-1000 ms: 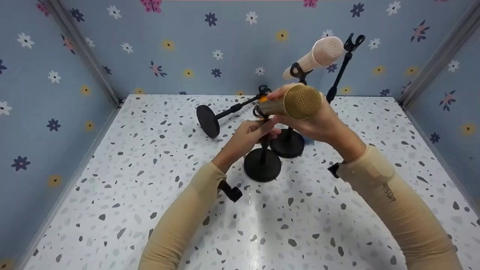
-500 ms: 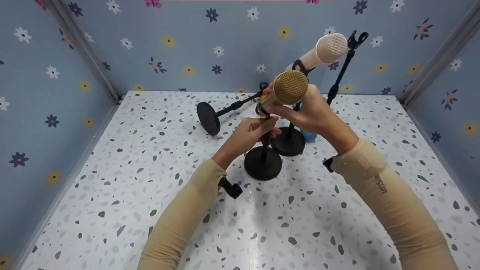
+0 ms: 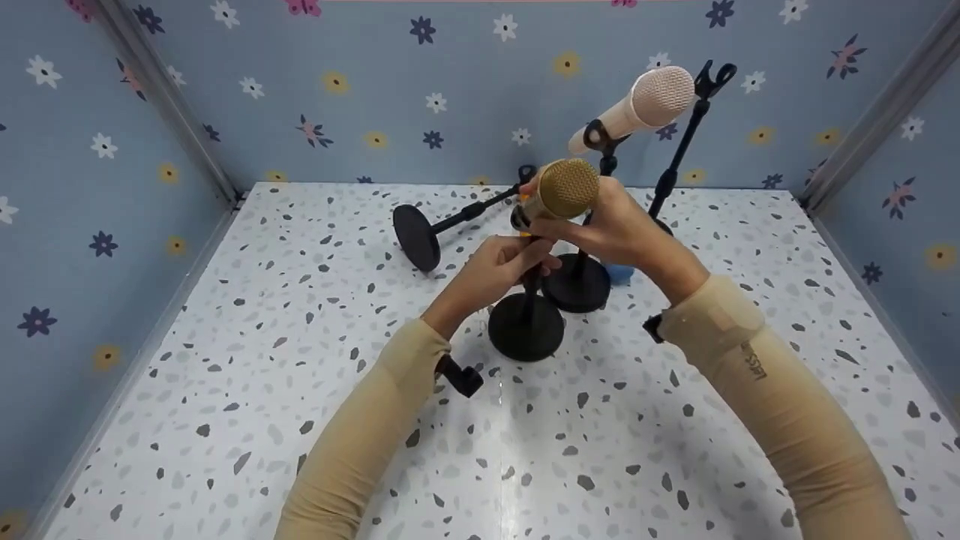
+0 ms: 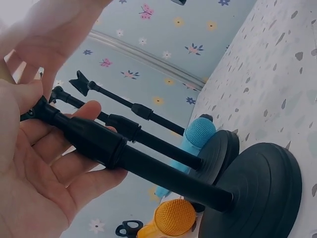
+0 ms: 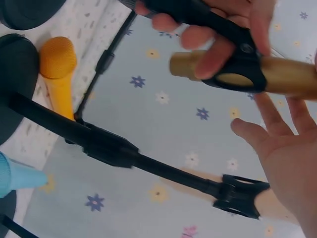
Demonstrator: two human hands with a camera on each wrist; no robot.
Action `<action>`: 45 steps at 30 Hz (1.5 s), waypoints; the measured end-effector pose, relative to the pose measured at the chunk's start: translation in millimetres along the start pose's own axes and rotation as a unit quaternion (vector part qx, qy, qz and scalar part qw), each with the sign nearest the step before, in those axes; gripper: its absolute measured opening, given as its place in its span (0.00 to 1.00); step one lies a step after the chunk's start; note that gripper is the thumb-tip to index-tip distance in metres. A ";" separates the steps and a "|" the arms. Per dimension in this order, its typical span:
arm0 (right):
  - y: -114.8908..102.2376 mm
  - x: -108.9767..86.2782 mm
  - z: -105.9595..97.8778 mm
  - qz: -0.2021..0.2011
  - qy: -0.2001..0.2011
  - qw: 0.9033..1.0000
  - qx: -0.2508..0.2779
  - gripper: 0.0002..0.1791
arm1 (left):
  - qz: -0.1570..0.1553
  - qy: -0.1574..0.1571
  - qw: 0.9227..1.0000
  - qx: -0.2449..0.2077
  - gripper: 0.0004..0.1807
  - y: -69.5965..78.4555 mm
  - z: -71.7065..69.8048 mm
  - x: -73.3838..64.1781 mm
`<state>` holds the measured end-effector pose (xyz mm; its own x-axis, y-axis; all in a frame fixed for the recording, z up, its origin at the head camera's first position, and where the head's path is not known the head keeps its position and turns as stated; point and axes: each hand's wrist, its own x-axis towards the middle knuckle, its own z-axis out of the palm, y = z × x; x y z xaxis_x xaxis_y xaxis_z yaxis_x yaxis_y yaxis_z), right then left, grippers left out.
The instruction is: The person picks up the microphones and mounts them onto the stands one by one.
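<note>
My L hand (image 3: 504,270) grips the nearest black stand (image 3: 525,328) by its upper pole, & my R hand (image 3: 622,226) grips the gold mic (image 3: 568,189) near its mesh head, the mic tilted thru that stand's clip (image 5: 247,69) w/ its tail poking out. Just behind, a 2nd stand (image 3: 577,285) is upright w/ a pale pink mic (image 3: 660,97) clipped on top; a 3rd stand (image 3: 417,238) lies tipped on the worktop (image 3: 187,420) to the L, a 4th stand (image 3: 666,182) is back R, & an orange mic (image 5: 58,64) & blue mic (image 4: 200,131) lie near the bases.
</note>
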<state>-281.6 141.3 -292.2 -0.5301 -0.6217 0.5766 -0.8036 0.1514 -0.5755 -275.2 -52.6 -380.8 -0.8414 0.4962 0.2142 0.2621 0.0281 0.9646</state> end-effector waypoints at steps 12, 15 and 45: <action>2.4 -5.7 -9.9 -0.027 0.022 0.999 -0.034 0.29 | -0.005 0.000 1.000 -0.019 0.16 1.3 0.6 -0.4; 5.2 -4.7 -9.2 -0.011 0.023 0.999 -0.027 0.28 | 0.023 -0.002 0.999 0.021 0.14 -4.6 0.8 1.4; 17.2 -4.5 -12.5 -0.041 -0.061 0.997 -0.035 0.34 | 0.060 -0.018 0.994 0.091 0.11 -10.5 -5.9 -1.7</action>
<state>-296.4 156.3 -297.5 -0.4283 -0.7225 0.5426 -0.8618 0.1462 -0.4857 -279.3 -58.8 -390.4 -0.7821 0.5360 0.3179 0.4440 0.1213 0.8878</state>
